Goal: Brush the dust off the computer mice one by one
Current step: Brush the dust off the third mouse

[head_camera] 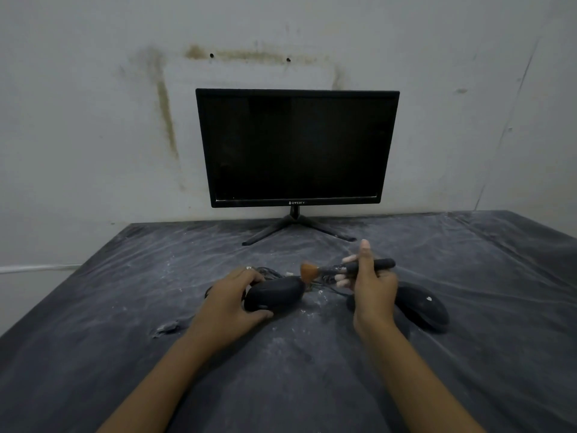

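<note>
**Head view**

1. Left grip (229, 300), centre of frame, a little left. It grasps the near mouse (274, 293): thumb along the near side, fingers curled over the far left end. Whether the mouse sits on the bench (468, 354) or is raised just off it cannot be told.
2. Right grip (373, 292), right of centre. It grasps the brush (349, 268) at mid-handle, with one finger standing straight up. The brush lies about level, orange bristles to the left, handle end to the right.
3. Mouse relative to the grips: the near mouse lies inside the left grip and left of the right grip, well apart from it. The bristles meet its upper right end.
4. Second mouse (421, 307), lower right of the right grip. It lies on the bench, unheld, partly hidden by the wrist, with a pale speck on its shell.
5. Cables (268, 271), tangled just behind the near mouse.
6. Monitor (296, 148), upper centre, dark, on its stand at the back of the bench.
7. Bench cover: a dark sheet streaked with pale dust.

**Step, as judged:** the near mouse is being brushed. Whether the second mouse has been done cannot be told.

**Next move, as judged:** light strokes leftward along the shell, with the left grip turning the mouse to offer its sides and steadying it against the push.
</note>
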